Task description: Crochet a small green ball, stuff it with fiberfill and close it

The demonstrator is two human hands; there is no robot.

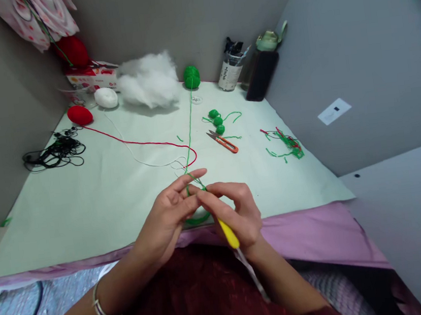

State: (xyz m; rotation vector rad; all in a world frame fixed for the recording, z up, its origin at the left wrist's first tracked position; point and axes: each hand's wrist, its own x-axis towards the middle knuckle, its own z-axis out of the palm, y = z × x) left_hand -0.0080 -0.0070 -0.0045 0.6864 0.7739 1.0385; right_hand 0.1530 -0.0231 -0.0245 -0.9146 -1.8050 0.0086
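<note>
My right hand [240, 210] is closed round a crochet hook with a yellow handle [228, 233]; its tip meets the work between my fingers. My left hand [169, 211] pinches a small green crochet piece [198, 220], mostly hidden by my fingers, with its index finger stretched out. Green yarn [190, 129] passes by that finger and runs back to a green yarn ball [192, 77] at the table's far edge. Just beyond my fingertips lie the ends of a red yarn strand [147, 143] and a white strand [133, 154].
Orange thread snips [224, 142] lie beside small green balls [218, 121]. Yarn scraps [291, 147] are on the right, black cord [60, 150] on the left. Along the back stand white stuffing [151, 80], red yarn [80, 114], white yarn [106, 97], a pen cup [230, 73] and a phone [263, 75].
</note>
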